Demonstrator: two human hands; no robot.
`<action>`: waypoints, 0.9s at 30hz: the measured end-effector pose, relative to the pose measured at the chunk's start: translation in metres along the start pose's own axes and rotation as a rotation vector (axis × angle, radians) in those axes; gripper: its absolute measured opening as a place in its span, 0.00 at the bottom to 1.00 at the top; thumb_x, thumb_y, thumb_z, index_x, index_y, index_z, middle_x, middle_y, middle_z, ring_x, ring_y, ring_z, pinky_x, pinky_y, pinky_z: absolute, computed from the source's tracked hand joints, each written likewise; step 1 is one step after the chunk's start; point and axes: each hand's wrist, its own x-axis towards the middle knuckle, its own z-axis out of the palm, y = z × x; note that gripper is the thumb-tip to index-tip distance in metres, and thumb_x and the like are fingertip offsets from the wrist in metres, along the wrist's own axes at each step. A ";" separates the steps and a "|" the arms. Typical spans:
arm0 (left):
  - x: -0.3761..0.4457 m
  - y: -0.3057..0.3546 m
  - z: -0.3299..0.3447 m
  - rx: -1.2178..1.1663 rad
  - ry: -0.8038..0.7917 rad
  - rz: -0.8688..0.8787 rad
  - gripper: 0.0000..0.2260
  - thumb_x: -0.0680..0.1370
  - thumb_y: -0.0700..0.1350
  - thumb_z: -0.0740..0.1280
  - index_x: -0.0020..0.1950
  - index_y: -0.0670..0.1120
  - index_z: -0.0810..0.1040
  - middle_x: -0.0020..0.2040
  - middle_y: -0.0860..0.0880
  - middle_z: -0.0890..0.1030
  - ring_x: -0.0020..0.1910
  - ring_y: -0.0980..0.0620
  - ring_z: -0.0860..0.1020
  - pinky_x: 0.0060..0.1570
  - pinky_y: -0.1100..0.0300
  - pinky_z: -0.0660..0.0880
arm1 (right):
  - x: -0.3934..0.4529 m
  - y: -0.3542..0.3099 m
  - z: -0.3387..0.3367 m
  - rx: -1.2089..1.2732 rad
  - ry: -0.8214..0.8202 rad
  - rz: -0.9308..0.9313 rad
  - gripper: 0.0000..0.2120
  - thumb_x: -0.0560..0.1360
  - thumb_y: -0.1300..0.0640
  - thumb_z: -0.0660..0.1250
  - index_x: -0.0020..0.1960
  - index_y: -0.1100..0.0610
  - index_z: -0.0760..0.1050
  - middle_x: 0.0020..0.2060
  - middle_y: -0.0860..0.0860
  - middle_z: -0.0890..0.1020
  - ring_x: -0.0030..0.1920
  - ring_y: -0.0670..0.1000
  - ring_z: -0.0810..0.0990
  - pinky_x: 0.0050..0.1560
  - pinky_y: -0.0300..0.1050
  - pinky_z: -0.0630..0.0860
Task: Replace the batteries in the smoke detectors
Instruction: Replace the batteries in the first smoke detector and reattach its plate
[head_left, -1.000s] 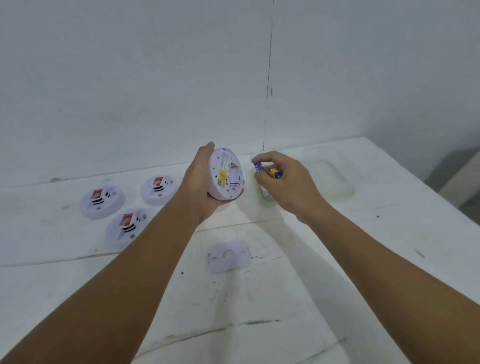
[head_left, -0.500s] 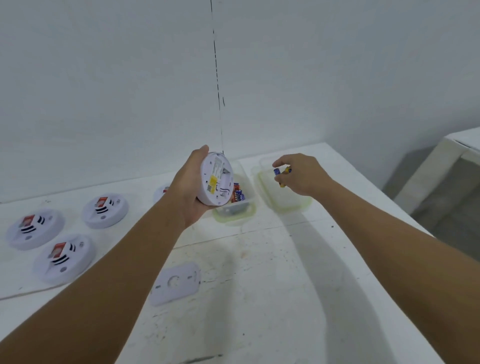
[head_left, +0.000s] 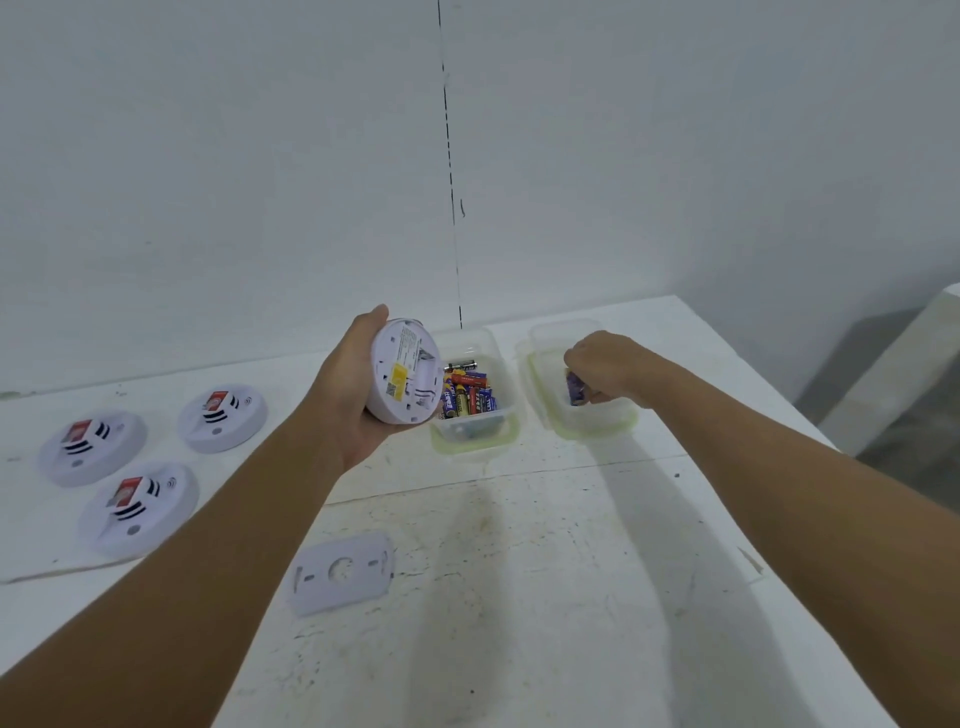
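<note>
The left hand (head_left: 345, 410) grips an opened detector (head_left: 405, 371); its cover (head_left: 343, 571) lies on the worktop (head_left: 545, 597). The right hand's fingers (head_left: 597, 397) pinch used batteries (head_left: 575, 388) inside the emptier tub (head_left: 540, 410). New batteries (head_left: 467, 397) wait; three detectors (head_left: 137, 509) look untouched.

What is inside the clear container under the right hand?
The right hand reaches into the right container, holding a purple battery. Otherwise the visible floor looks bare; the part under the hand is hidden.
</note>
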 end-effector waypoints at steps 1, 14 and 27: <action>0.000 0.000 -0.001 -0.001 0.008 -0.001 0.20 0.81 0.61 0.66 0.65 0.49 0.82 0.58 0.43 0.85 0.58 0.38 0.82 0.61 0.39 0.79 | 0.001 0.000 -0.001 0.011 -0.001 0.007 0.14 0.77 0.61 0.55 0.46 0.65 0.78 0.41 0.58 0.87 0.44 0.56 0.86 0.61 0.52 0.83; -0.001 0.007 -0.030 -0.066 0.067 0.013 0.18 0.82 0.60 0.65 0.61 0.49 0.82 0.53 0.44 0.86 0.50 0.40 0.83 0.64 0.37 0.76 | -0.003 -0.048 0.020 -0.084 0.225 -0.441 0.09 0.82 0.55 0.62 0.55 0.53 0.81 0.47 0.47 0.85 0.43 0.48 0.82 0.45 0.43 0.79; -0.003 0.001 -0.048 -0.065 0.117 -0.065 0.22 0.81 0.62 0.66 0.67 0.48 0.80 0.61 0.42 0.84 0.59 0.38 0.82 0.58 0.41 0.80 | 0.022 -0.081 0.090 -0.761 -0.128 -0.468 0.04 0.75 0.49 0.71 0.50 0.44 0.79 0.44 0.43 0.79 0.51 0.53 0.77 0.50 0.49 0.71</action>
